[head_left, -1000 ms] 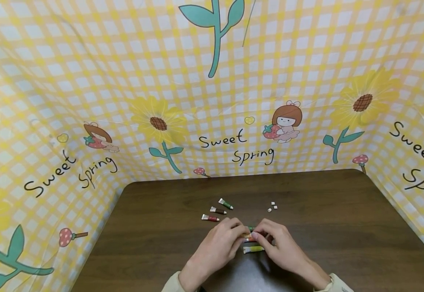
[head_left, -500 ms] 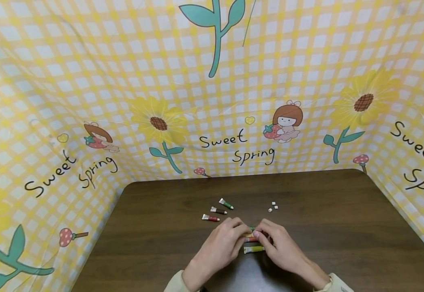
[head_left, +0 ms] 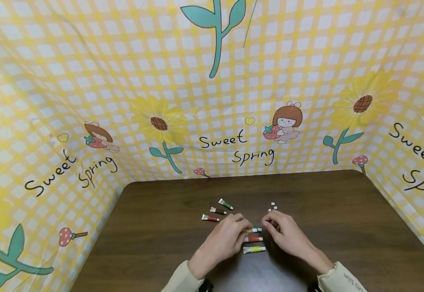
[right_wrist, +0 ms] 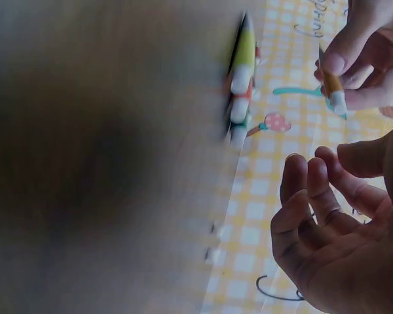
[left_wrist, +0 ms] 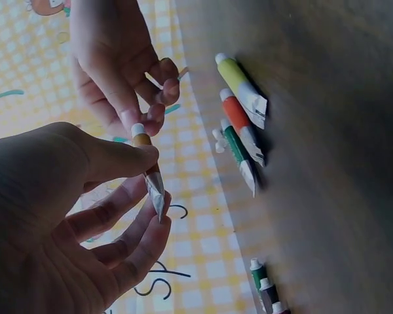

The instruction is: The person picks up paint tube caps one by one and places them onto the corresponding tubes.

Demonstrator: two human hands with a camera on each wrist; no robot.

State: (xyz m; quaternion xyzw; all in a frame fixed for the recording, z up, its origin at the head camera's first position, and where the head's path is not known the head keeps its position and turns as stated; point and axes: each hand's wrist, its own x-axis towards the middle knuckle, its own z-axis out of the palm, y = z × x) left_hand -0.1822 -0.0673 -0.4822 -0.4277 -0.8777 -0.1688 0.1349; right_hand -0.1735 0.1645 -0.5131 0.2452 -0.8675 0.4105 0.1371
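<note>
My left hand (head_left: 224,235) pinches a small ochre paint tube (left_wrist: 142,140) between thumb and fingers, above the table. The tube's white cap end points toward my right hand (head_left: 288,235). That hand is apart from the tube, its fingers loosely bent with nothing visible between them. Under the hands lie a yellow-green paint tube (head_left: 254,250), an orange-red one (head_left: 254,239) and a green one (left_wrist: 234,142), side by side with white caps to the right. In the head view, my left fingers hide part of the green tube.
Farther back on the left of the brown table (head_left: 161,235) lie a dark green tube (head_left: 225,204), a dark brown tube (head_left: 218,210) and a red tube (head_left: 210,218). Small white pieces (head_left: 273,204) sit beyond my right hand. A checkered yellow cloth (head_left: 219,97) surrounds the table.
My right hand has drawn away from the left, to the right and slightly back toward the white pieces. The left hand keeps hold of the ochre paint tube, whose cap end now shows.
</note>
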